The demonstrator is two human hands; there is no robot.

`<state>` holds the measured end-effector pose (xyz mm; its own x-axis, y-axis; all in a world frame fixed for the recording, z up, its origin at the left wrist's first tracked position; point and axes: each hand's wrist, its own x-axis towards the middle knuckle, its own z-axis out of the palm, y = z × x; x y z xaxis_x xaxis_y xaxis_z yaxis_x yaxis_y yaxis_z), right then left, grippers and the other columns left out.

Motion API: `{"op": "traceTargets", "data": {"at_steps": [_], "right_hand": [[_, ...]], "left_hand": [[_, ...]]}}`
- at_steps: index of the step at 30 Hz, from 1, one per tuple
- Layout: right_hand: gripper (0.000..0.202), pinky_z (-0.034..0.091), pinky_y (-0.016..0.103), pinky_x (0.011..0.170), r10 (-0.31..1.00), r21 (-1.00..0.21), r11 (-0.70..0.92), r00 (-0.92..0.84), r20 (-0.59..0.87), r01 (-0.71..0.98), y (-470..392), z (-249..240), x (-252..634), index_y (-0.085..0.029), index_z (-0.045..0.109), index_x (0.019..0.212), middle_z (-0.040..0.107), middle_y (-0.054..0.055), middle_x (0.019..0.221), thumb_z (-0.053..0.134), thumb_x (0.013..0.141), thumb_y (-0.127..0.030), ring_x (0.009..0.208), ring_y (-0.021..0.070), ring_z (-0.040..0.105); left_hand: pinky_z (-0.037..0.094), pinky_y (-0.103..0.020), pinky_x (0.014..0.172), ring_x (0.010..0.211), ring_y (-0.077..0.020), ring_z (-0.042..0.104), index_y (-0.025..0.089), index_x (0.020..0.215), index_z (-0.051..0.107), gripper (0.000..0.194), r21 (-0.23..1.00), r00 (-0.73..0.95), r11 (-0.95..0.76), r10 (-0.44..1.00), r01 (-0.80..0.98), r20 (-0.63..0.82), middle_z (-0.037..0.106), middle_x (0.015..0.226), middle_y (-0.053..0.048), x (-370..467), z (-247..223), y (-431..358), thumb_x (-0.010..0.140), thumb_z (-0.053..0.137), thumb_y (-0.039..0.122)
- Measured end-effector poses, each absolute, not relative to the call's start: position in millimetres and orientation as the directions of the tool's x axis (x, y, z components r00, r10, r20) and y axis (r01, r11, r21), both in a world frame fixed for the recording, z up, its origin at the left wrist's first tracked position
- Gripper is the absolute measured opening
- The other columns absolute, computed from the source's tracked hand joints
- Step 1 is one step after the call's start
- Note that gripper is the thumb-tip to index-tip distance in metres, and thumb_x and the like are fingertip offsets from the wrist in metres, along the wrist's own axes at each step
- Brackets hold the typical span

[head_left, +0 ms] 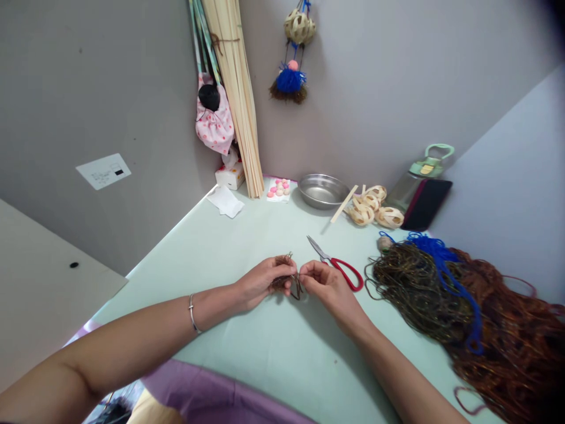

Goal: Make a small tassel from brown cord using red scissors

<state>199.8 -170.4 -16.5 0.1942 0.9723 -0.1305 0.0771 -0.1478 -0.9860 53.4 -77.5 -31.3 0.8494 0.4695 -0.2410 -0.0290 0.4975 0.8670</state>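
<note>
Above the middle of the table, my left hand [265, 281] is closed around a small bundle of brown yarn [279, 284], with loops poking out at the top and loose ends hanging below. My right hand [329, 288] pinches at a strand of that yarn, its thumb and forefinger close to my left thumb. Just beyond my right hand lie scissors [346, 272] with red handles, blades pointing away to the left. How the strand runs between the fingertips is too small to make out.
A large heap of brown yarn [507, 330] with blue yarn [441, 253] covers the right side. Toward the back stand a metal bowl [323, 191], woven strip balls [368, 206], pink beads [279, 188], a bottle [404, 185], a phone [427, 203] and wooden strips [236, 88].
</note>
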Motion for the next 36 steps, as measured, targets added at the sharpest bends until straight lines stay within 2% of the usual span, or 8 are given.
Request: {"op": "traceTargets", "data": {"at_steps": [5,10,14,19,22,25,30,36], "right_hand": [[0.012,0.032,0.026,0.056,0.968,-0.987,-0.145,0.215,-0.127,0.069,-171.3,-17.0,199.9,-0.017,0.058,0.075,0.057,-0.003,0.063,0.063,0.077,-0.027,0.058,0.0116,0.046],[0.01,0.03,0.026,0.056,0.973,-0.983,-0.155,0.19,-0.135,0.094,-170.5,-21.9,202.0,-0.017,0.058,0.076,0.057,-0.002,0.063,0.062,0.078,-0.026,0.058,0.0115,0.045],[0.011,0.031,0.026,0.058,0.979,-0.988,-0.146,0.153,-0.136,0.055,-170.1,-22.2,202.0,-0.017,0.058,0.078,0.059,-0.002,0.064,0.062,0.079,-0.027,0.06,0.0126,0.047],[0.014,0.032,0.026,0.057,0.969,-0.989,-0.13,0.218,-0.114,0.064,-170.7,-17.9,201.1,-0.018,0.058,0.073,0.054,-0.004,0.061,0.065,0.077,-0.029,0.057,0.012,0.045],[0.014,0.032,0.027,0.058,0.971,-0.991,-0.125,0.213,-0.111,0.054,-171.2,-17.2,201.2,-0.018,0.058,0.074,0.055,-0.003,0.061,0.065,0.078,-0.03,0.058,0.0125,0.046],[0.013,0.031,0.027,0.057,0.976,-0.99,-0.133,0.182,-0.122,0.05,-171.0,-18.8,200.6,-0.019,0.057,0.073,0.057,-0.003,0.061,0.064,0.078,-0.028,0.058,0.0124,0.045],[0.011,0.034,0.027,0.061,0.992,-0.993,-0.118,0.051,-0.118,0.001,-170.5,-20.1,197.9,-0.018,0.057,0.078,0.068,0.002,0.074,0.061,0.081,-0.028,0.066,0.0148,0.055],[0.013,0.034,0.027,0.059,0.994,-0.995,-0.097,0.058,-0.095,0.016,-170.5,-15.1,196.0,-0.02,0.055,0.073,0.065,0.001,0.07,0.062,0.08,-0.028,0.063,0.0141,0.051]], "left_hand": [[0.043,-0.021,0.057,0.057,-0.008,0.048,0.017,0.081,0.057,0.023,0.905,0.844,0.425,0.493,-0.024,-0.21,0.051,0.065,0.003,53.0,-29.7,-79.8,0.075,0.072,0.033],[0.041,-0.02,0.059,0.056,-0.0077,0.051,0.017,0.082,0.056,0.019,0.862,0.861,0.501,0.467,-0.071,-0.201,0.05,0.062,0.003,53.5,-29.0,-76.3,0.079,0.067,0.031],[0.04,-0.02,0.059,0.054,-0.0072,0.049,0.017,0.085,0.055,0.023,0.843,0.869,0.532,0.451,-0.079,-0.203,0.049,0.06,0.005,54.0,-28.5,-75.5,0.081,0.068,0.035],[0.039,-0.021,0.058,0.054,-0.0069,0.05,0.017,0.086,0.055,0.031,0.895,0.82,0.442,0.532,-0.057,-0.211,0.05,0.066,0.005,54.1,-31.1,-77.8,0.076,0.074,0.039],[0.037,-0.021,0.057,0.055,-0.0066,0.053,0.016,0.083,0.056,0.032,0.922,0.836,0.386,0.514,-0.025,-0.192,0.054,0.073,0.003,53.5,-31.6,-78.1,0.075,0.075,0.04],[0.037,-0.021,0.059,0.056,-0.0066,0.051,0.017,0.082,0.055,0.032,0.902,0.845,0.431,0.496,-0.04,-0.199,0.051,0.069,0.004,53.0,-31.2,-77.6,0.076,0.075,0.04],[0.041,-0.021,0.062,0.057,-0.0079,0.049,0.017,0.084,0.054,0.033,0.847,0.859,0.525,0.467,-0.08,-0.209,0.046,0.062,0.005,54.0,-31.1,-77.9,0.079,0.073,0.044],[0.042,-0.021,0.06,0.056,-0.0056,0.048,0.017,0.087,0.053,0.033,0.826,0.859,0.538,0.491,-0.167,-0.146,0.058,0.081,0.0,54.2,-27.9,-78.6,0.082,0.07,0.046]]}}
